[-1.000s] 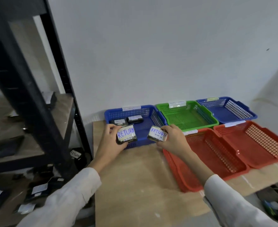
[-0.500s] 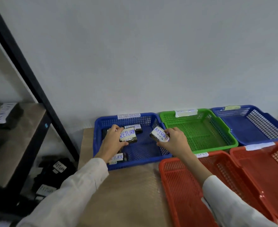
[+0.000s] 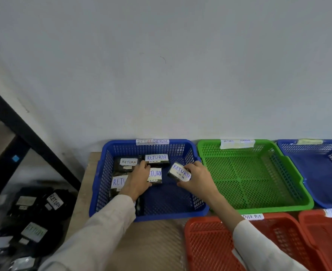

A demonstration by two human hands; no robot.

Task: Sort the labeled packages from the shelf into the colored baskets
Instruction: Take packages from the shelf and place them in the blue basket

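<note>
**A:** Where are the hands?

**B:** Lower middle of the frame, both reaching into the blue plastic mesh basket (image 3: 101, 184). A white paper tag (image 3: 152, 141) on its far rim reads RETURN OVERDUE.

**A:** What does the right one have?

**B:** The right hand (image 3: 198, 178) pinches a tilted dark package with a white RETURN label (image 3: 178, 174), fingers over the far end and thumb at the near edge, over the basket's middle.

**A:** And the left?

**B:** The left hand (image 3: 137, 180) grips a flat dark package with a white RETURN label (image 3: 155, 175) by its left edge, low in the basket. I cannot tell whether it touches the floor.

**A:** Anything else inside?

**B:** A back-left dark package (image 3: 128, 163), a back-centre dark package (image 3: 157, 159) just beside it, and a front-left dark package (image 3: 119, 181) partly hidden by the left wrist, all labelled RETURN.

**A:** Around it?

**B:** A green plastic mesh basket (image 3: 305, 194) sits just to the right, and a second blue plastic basket (image 3: 317, 173) at the right edge. Two red plastic mesh baskets (image 3: 200, 241) fill the lower right. All stand on a pale wooden tabletop (image 3: 151, 241). A black metal shelf frame (image 3: 24, 137) crosses the left side, with dark labelled shelf packages (image 3: 53, 200) in the lower left corner
</note>
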